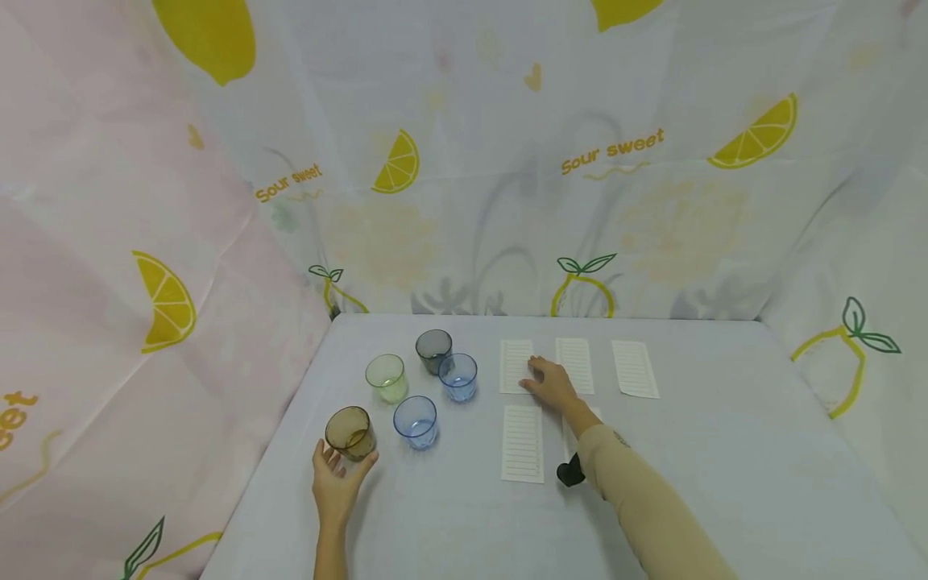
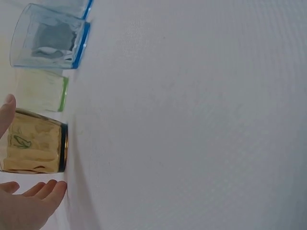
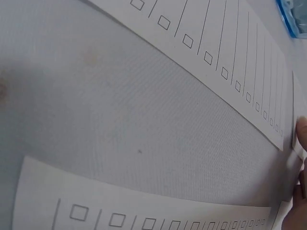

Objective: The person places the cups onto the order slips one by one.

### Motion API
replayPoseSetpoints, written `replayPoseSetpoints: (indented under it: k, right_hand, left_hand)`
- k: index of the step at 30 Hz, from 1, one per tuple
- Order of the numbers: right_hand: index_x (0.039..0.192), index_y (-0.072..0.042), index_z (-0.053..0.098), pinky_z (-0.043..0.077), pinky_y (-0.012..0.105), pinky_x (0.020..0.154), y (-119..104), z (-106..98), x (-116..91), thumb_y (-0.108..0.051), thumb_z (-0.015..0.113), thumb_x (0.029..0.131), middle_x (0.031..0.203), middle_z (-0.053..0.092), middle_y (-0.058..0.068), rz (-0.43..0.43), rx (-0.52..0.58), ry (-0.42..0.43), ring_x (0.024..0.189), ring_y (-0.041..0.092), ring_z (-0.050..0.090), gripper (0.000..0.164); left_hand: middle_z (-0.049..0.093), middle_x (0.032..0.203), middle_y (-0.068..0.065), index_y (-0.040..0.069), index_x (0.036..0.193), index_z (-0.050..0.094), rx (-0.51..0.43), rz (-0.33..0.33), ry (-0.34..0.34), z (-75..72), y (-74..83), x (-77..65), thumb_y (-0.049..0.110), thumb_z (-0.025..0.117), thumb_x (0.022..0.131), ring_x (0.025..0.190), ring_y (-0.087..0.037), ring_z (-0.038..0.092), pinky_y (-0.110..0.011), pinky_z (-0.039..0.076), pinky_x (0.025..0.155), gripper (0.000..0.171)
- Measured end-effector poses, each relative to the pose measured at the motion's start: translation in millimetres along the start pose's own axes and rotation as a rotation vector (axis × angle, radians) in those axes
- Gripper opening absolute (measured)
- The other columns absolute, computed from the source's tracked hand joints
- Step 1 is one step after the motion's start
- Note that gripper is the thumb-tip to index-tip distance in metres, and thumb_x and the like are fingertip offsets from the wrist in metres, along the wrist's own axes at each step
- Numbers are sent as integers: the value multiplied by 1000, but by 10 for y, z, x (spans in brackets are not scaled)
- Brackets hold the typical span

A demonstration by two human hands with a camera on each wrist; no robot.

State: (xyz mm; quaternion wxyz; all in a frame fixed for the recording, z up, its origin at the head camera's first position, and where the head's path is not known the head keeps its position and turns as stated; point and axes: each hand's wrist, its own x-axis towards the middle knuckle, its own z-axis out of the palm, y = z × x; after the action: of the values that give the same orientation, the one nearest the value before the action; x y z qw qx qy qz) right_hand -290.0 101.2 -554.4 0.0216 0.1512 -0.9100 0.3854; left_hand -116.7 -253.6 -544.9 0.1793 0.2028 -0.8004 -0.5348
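Note:
An amber glass [image 1: 350, 435] stands on the white table at the near left of several coloured glasses. My left hand [image 1: 337, 483] reaches around its near side, thumb on one side and fingers on the other. In the left wrist view, a gap shows between the fingers [image 2: 50, 191] and the amber glass [image 2: 36, 146]. My right hand [image 1: 553, 383] is over the back row of lined paper slips, its fingertips at the right edge of the leftmost slip [image 1: 515, 369]. Only a bit of that hand [image 3: 298, 191] shows in the right wrist view.
Beside the amber glass stand a green glass [image 1: 387, 379], a grey glass [image 1: 433, 351] and two blue glasses [image 1: 416, 423]. Other slips include the middle back [image 1: 577, 362], right back [image 1: 635, 370] and near left [image 1: 522, 443] ones; my right forearm partly covers another. Lemon-print cloth [image 1: 464, 225] walls the table.

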Motion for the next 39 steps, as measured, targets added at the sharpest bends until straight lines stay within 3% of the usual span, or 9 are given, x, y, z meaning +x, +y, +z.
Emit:
replayPoseSetpoints:
  k: [13, 21, 32, 39]
  right_hand:
    - [123, 12, 53, 29, 54, 107, 99, 33, 21, -17, 69, 85, 132, 49, 24, -55, -23, -59, 128, 46, 38, 51]
    - [124, 12, 53, 29, 54, 108, 130, 38, 48, -19, 75, 80, 135, 47, 24, -24, 2, -82, 130, 44, 35, 59]
    - [126, 13, 50, 26, 52, 110, 90, 7, 16, -21, 71, 84, 139, 43, 24, -21, -43, -127, 133, 43, 32, 58]
    - [123, 12, 53, 30, 47, 109, 72, -45, 9, -19, 73, 82, 134, 47, 25, -18, 3, -83, 129, 39, 39, 56]
  left_hand:
    - [32, 137, -38, -9, 145, 12, 0, -10, -8, -5, 10, -9, 16, 79, 74, 123, -52, 38, -56, 37, 101, 101]
    - [31, 138, -38, -8, 145, 11, -4, -10, -16, -4, -5, -12, 17, 79, 75, 124, -52, 37, -57, 36, 101, 102]
    - [32, 137, -38, -8, 145, 11, -7, -18, -14, -8, 18, -34, 17, 79, 74, 123, -51, 38, -56, 36, 101, 102]
    - [33, 137, -38, -7, 146, 11, -17, -18, -14, -8, -7, -31, 17, 79, 74, 123, -51, 38, -56, 36, 102, 102]
